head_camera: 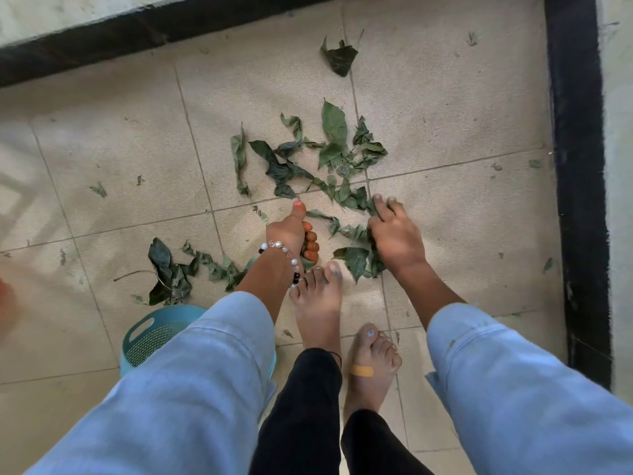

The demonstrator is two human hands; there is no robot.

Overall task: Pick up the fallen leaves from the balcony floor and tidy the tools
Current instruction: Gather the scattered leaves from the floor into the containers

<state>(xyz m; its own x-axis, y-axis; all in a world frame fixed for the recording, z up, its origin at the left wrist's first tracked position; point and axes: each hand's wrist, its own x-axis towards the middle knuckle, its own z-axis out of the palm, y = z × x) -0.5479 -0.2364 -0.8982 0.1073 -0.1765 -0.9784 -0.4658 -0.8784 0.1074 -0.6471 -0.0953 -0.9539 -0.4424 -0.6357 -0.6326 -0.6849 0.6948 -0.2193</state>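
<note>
- Tiled floor [113,138], beige squares with thin dark joints; a black border strip [579,166] runs along the right edge and across the top.
- Green leaves [329,156] lie scattered over the middle tiles, thickest just ahead of the hands; a second loose clump [171,272] with a bare stem lies to the left, near the basket.
- One dark curled leaf [339,58] lies apart, up near the top border.
- Small leaf crumbs dot the tiles around — too fine to count.
- Left hand [291,234]: fingers curled inward toward the palm, thumb stretched forward with its tip on the floor. A bit of green shows below the curled fingers; whether they hold leaves I cannot tell.
- A bead bracelet [284,255] circles the left wrist.
- Right hand [394,234]: fingers bent down over leaves on the floor, gathering a bunch under the palm — leaves stick out below the wrist and beside the fingertips.
- Both forearms wear light blue denim sleeves [205,371].
- Two bare feet [318,313] stand between the arms; the right foot carries a tan plaster [362,370]. Black trouser legs above them.
- Teal plastic basket [150,334] with a slotted wall and handle hole sits on the floor at lower left, partly hidden behind the left sleeve.
</note>
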